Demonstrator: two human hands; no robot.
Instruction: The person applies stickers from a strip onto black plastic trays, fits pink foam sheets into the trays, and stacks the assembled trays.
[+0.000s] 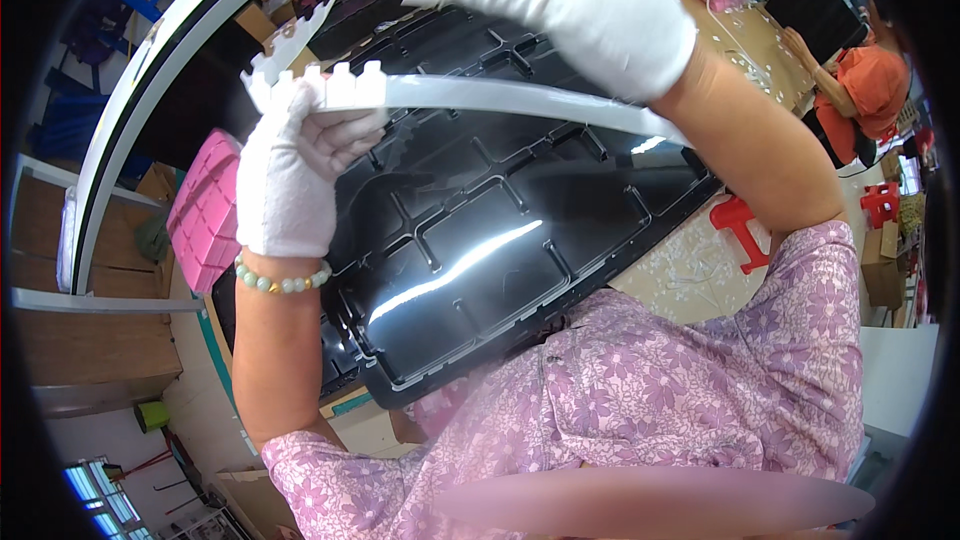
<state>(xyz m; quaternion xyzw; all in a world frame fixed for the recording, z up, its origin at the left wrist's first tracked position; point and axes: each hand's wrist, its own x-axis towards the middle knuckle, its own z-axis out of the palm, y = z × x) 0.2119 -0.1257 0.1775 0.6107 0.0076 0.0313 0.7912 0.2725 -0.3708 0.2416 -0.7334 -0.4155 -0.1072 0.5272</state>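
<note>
Head view: from where I stand, the left hand (290, 165), white-gloved, is closed around a strip (480, 95), fingers curled beneath it. State of this grip: clamped on the strip. The strip is pale and thin, with square teeth along its upper edge at the grip; from there it runs smooth to the right, bowed above the black tray (480, 200), and passes from sight at the right forearm (750, 145). A toothed length (297, 38) also climbs from the left grip toward the top of the view (whether it is the same piece, I cannot tell). The right hand (610, 20), also white-gloved, is raised above and right of the left grip, fingers pointing left. Its fingertips lie near the top of the view; I cannot tell whether they are together or pinching anything. Below both grips, the tray is glossy and ribbed. Just left of the left grip: a pink stack (203, 215). Just below that grip: a bracelet (285, 284) of pale beads. Well right of both grips: a co-worker (870, 90) in orange. Below the right grip, past the forearm: a red stool (742, 235).
</note>
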